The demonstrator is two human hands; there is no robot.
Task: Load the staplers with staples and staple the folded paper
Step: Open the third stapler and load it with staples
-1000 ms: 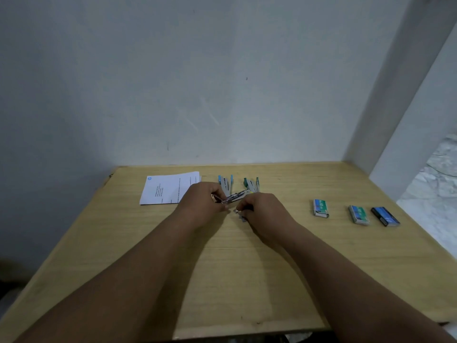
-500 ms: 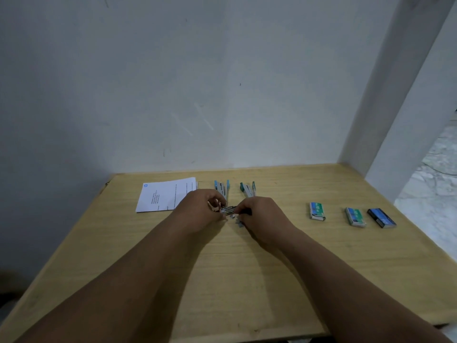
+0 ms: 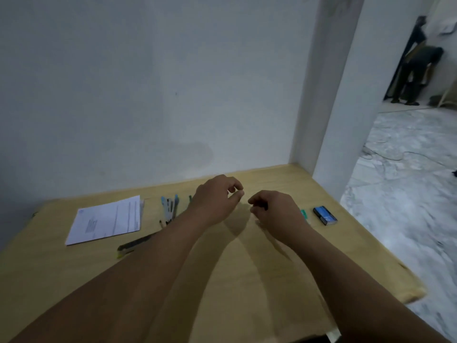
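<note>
My left hand (image 3: 217,200) hovers over the wooden table (image 3: 247,280) with thumb and forefinger pinched, nothing visible between them. My right hand (image 3: 274,211) is just right of it, fingers curled in, also with nothing visible in it. A dark stapler (image 3: 134,244) with a yellow-green tip lies on the table under my left forearm's left side. An opened blue stapler (image 3: 170,208) lies behind it. A green stapler (image 3: 190,198) shows only a sliver behind my left hand. The folded printed paper (image 3: 106,220) lies at the left. A dark blue staple box (image 3: 324,215) and a green staple box (image 3: 304,214), mostly hidden by my right hand, lie at the right.
A white wall runs along the table's back edge and a white pillar (image 3: 329,95) stands at the back right corner. The table's right edge drops to a marble floor (image 3: 400,194). A person (image 3: 418,75) bends over far off at the right.
Both hands let go of the stapler they held together; it now lies on the table to the left. The hands have moved right and apart, and my view has swung right.
</note>
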